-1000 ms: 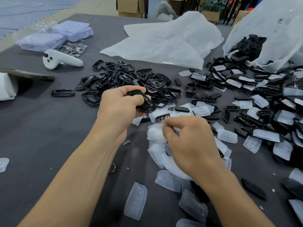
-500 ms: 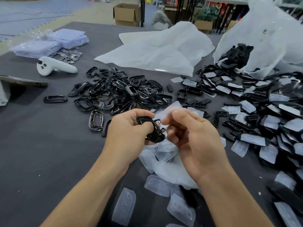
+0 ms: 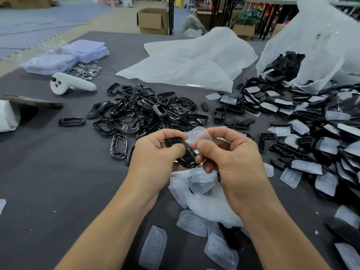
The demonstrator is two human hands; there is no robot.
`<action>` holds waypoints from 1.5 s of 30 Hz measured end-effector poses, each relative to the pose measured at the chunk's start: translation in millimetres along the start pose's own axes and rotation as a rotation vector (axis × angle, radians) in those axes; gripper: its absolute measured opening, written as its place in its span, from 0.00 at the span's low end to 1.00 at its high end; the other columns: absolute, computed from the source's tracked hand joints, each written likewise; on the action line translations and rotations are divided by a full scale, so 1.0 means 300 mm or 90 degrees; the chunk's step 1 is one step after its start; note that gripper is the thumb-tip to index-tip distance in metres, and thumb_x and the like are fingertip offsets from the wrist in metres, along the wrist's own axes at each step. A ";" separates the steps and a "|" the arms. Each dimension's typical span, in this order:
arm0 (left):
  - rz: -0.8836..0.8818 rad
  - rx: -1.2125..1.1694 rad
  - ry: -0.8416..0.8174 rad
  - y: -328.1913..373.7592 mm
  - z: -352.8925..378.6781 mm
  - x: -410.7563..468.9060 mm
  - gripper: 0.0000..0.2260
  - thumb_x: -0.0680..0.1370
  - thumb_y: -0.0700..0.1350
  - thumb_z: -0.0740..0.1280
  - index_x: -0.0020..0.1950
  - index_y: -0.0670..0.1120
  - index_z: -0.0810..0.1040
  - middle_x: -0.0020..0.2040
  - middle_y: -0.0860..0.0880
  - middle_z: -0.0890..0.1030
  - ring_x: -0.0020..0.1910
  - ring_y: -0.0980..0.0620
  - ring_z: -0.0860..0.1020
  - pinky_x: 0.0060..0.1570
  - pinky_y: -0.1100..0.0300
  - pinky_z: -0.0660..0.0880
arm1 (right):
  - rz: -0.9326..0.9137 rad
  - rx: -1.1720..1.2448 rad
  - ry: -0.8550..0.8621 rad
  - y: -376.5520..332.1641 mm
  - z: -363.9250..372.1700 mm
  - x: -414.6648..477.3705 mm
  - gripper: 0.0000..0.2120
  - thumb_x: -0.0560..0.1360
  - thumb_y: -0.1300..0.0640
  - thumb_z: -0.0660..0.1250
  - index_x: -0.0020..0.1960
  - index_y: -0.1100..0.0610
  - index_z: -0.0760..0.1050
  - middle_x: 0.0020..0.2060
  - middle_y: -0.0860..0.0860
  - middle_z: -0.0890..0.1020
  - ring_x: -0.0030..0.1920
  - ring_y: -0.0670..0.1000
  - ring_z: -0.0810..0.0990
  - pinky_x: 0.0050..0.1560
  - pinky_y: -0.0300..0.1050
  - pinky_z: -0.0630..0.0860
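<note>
My left hand (image 3: 155, 154) grips a glossy black plastic shell (image 3: 184, 154) above the dark table (image 3: 48, 182), thumb pressed on its upper side. My right hand (image 3: 231, 156) pinches a translucent rubber button pad (image 3: 198, 135) between thumb and forefinger, holding it against the shell's upper end. Both hands meet at the middle of the view. Below them lies a heap of more translucent pads (image 3: 196, 184) on a clear bag.
A pile of black frames (image 3: 144, 112) lies behind the hands. Black shells and pads (image 3: 311, 133) spill from a plastic bag (image 3: 321, 41) at the right. A white controller (image 3: 70, 86), coin cells (image 3: 86, 71), bagged packs (image 3: 64, 57) and white sheeting (image 3: 191, 63) lie further back.
My right hand lifted a translucent pad from the heap and brought it up to the black shell in my left hand. The view tilted upward slightly.
</note>
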State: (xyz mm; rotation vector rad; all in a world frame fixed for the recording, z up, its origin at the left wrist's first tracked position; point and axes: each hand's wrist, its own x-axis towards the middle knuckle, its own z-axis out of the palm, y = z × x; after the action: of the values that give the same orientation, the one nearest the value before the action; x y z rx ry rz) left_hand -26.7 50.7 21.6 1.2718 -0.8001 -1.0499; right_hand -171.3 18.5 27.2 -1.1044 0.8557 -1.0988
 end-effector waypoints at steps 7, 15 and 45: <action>0.009 0.019 0.015 -0.010 -0.007 0.002 0.16 0.76 0.30 0.71 0.42 0.51 0.88 0.39 0.34 0.81 0.38 0.44 0.81 0.33 0.56 0.81 | -0.002 -0.047 0.036 0.001 0.003 -0.006 0.03 0.72 0.63 0.77 0.40 0.59 0.84 0.31 0.55 0.82 0.27 0.47 0.73 0.26 0.36 0.70; -0.013 -0.009 -0.041 -0.017 0.000 -0.002 0.07 0.71 0.37 0.76 0.44 0.50 0.88 0.39 0.43 0.86 0.36 0.50 0.83 0.35 0.62 0.79 | -0.037 -0.073 0.019 0.015 0.050 -0.030 0.12 0.61 0.50 0.80 0.40 0.56 0.87 0.41 0.60 0.85 0.42 0.60 0.83 0.46 0.53 0.84; -0.177 -0.245 -0.106 -0.009 -0.010 0.007 0.17 0.84 0.35 0.57 0.57 0.40 0.86 0.53 0.38 0.87 0.49 0.45 0.87 0.45 0.53 0.85 | -0.129 -0.308 0.132 0.057 0.019 -0.004 0.06 0.72 0.51 0.79 0.38 0.43 0.85 0.46 0.40 0.83 0.43 0.47 0.84 0.45 0.50 0.82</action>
State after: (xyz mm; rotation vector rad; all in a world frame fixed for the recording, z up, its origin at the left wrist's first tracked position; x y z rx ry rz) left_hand -23.9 50.0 18.2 0.9897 -0.5166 -1.4713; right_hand -162.0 22.3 12.1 -1.5203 1.2364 -1.2224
